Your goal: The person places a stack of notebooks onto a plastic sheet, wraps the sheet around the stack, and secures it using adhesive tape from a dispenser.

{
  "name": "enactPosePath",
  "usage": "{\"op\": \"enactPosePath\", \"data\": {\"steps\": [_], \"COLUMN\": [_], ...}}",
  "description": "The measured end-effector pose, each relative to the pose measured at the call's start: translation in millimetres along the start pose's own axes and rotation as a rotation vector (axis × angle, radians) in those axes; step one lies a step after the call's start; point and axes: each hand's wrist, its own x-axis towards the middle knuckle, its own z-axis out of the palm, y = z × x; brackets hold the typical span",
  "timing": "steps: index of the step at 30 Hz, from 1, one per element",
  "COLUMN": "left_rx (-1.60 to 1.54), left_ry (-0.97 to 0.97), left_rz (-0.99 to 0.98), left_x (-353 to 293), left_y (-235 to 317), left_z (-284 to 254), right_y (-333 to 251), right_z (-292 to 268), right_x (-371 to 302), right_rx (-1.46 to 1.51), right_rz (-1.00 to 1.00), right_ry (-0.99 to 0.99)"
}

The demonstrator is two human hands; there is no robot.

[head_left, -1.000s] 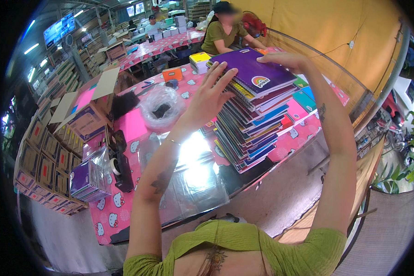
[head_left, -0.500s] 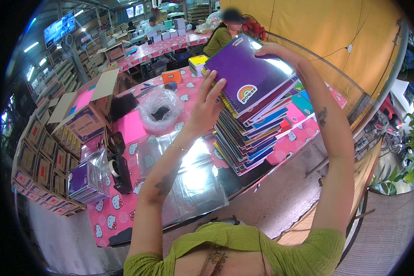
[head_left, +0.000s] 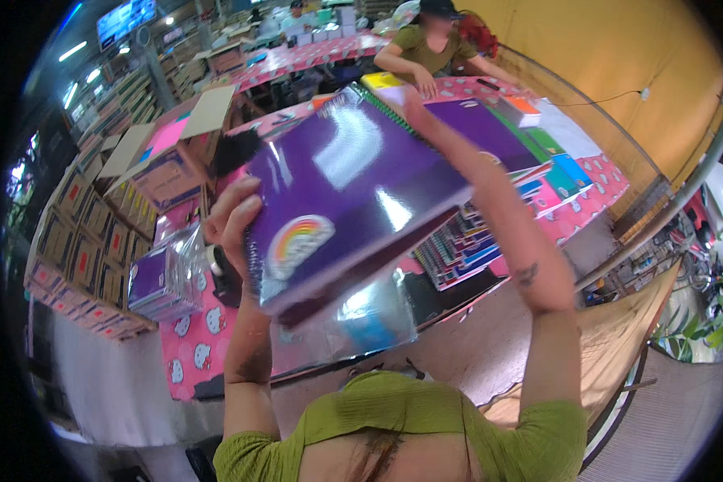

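In the middle of the head view, a bundle of purple spiral notebooks (head_left: 337, 185) is held tilted above the table, a rainbow on the top cover. My left hand (head_left: 237, 225) grips its left, spiral-bound edge. At its far edge my right hand (head_left: 414, 120) holds on, blurred and with its fingertips partly hidden. Under my right forearm stands a tall stack of spiral notebooks (head_left: 462, 249), with another purple notebook (head_left: 486, 132) on top. Clear plastic bags (head_left: 337, 329) lie on the table below the bundle.
The table has a pink patterned cover (head_left: 205, 353). At left are wrapped notebooks (head_left: 157, 277), a black tape dispenser (head_left: 223, 273) and an open carton (head_left: 173, 177), with boxes (head_left: 72, 241) beyond. Across the table sits a person in green (head_left: 434, 48). Coloured notebooks (head_left: 566, 173) lie at right.
The purple notebook bundle has come off the tall stack and moved left and nearer, both my hands on it. My left hand has shifted left. The seated person now faces the table with an arm reaching out.
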Motion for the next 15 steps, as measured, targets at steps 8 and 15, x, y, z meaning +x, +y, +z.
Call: {"op": "enactPosePath", "data": {"steps": [8,15], "left_rx": [-0.629,-0.707], "left_ry": [-0.312,-0.457], "left_rz": [-1.279,-1.380], "left_x": [-200.5,-267.5], "left_y": [-9.3,-24.4], "left_z": [-52.7,-64.6], "right_y": [271.1,357.6], "right_z": [85.7,108.5], "right_x": [-31.7,-55.1], "right_rx": [0.089,0.058], "right_rz": [-0.272,-0.050], "right_ry": [0.032,0.103]}}
